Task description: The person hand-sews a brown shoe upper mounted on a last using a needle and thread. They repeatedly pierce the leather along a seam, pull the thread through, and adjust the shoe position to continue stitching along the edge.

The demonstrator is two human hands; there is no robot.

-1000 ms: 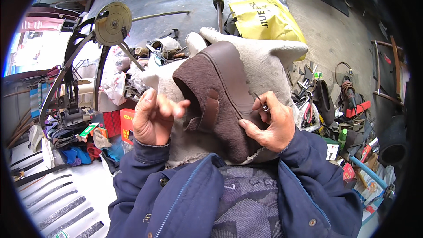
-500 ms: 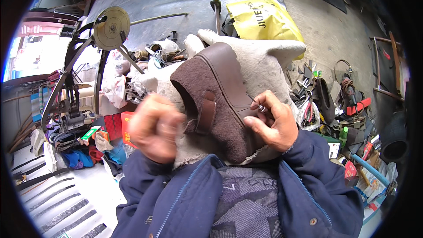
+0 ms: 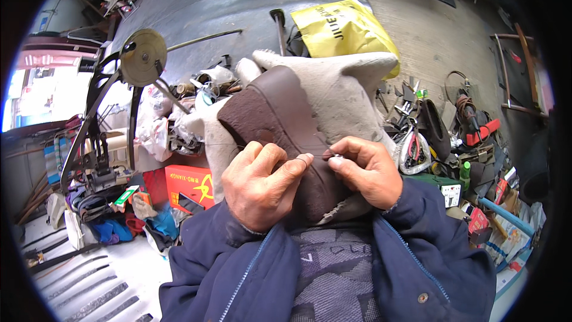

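Shoe: a brown shoe is lying on its side across the lap, heel end pointing away from the person, toe end pointing toward the jacket.
Upper: fuzzy dark-brown material is facing left, with the left hand covering much of it.
Sole: the smooth brown sole is facing right, its outer edge showing a wavy outline near the heel.
Thread: a thin dark thread is running between the fingertips of both hands, just over the sole.
Tool: a small metal-tipped tool is sitting pinched in the right hand, most of it being hidden by fingers.
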